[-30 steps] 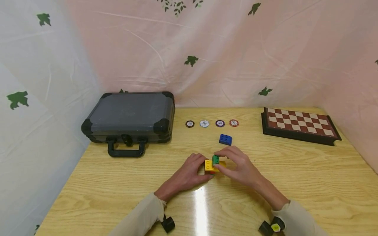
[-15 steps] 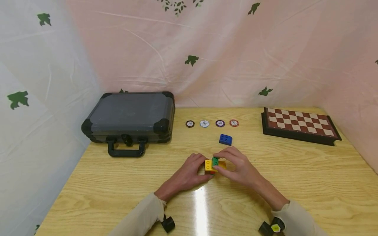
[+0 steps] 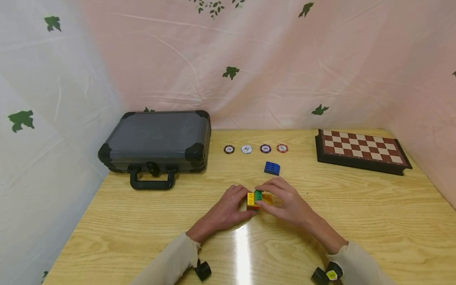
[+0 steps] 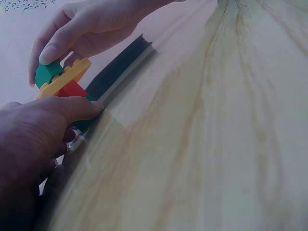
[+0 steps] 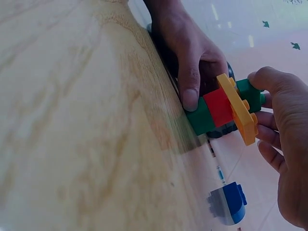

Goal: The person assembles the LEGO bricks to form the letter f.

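Note:
A small stack of toy building bricks stands on the table between both hands. At its bottom is a green brick (image 5: 200, 118), with a red brick (image 5: 219, 108) on it and a flat yellow plate (image 3: 251, 199) across the top. My left hand (image 3: 229, 209) grips the stack low down from the left, thumb against the lower green brick. Between thumb and fingers, my right hand (image 3: 291, 201) pinches a smaller green brick (image 3: 258, 195) right at the studs of the yellow plate, one row of which shows to its left. Beyond the hands lies a blue brick (image 3: 272, 168) with a rounded end.
A grey case (image 3: 156, 136) with black corners and handle stands at the back left. Several poker chips, one of them a white chip (image 3: 246, 149), lie in a row behind the blue brick. A folded chessboard (image 3: 363, 150) sits at the back right.
The right hand has brought the small green brick slightly left and down over the yellow plate. The left hand and the stack have stayed in place.

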`<state>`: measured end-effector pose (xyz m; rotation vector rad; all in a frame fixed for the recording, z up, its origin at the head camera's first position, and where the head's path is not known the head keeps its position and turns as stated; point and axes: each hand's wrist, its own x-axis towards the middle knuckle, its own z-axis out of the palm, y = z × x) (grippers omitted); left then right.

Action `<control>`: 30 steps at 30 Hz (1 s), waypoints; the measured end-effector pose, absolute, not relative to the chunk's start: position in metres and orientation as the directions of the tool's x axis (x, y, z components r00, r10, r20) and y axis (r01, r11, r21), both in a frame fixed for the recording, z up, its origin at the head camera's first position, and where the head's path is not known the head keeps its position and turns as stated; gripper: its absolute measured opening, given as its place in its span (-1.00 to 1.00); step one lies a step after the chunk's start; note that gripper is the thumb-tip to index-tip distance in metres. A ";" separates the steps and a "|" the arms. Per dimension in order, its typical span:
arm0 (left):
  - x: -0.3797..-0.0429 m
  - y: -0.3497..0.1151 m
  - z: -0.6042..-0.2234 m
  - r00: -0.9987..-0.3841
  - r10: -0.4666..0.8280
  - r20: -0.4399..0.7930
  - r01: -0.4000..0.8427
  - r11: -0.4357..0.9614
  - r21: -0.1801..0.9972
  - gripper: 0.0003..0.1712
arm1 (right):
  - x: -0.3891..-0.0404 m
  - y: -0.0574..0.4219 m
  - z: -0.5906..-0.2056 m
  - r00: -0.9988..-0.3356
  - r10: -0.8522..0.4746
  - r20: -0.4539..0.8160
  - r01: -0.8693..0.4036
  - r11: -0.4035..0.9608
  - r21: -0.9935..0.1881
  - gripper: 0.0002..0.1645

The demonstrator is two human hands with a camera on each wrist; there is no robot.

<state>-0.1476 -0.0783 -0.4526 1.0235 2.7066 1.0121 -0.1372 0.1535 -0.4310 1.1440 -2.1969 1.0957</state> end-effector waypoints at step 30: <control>-0.148 -0.078 -0.454 -0.762 0.617 0.197 0.593 0.543 0.594 -0.58 | -0.138 0.155 -0.423 -0.578 -0.554 0.599 -0.816 0.398 -0.420 -0.67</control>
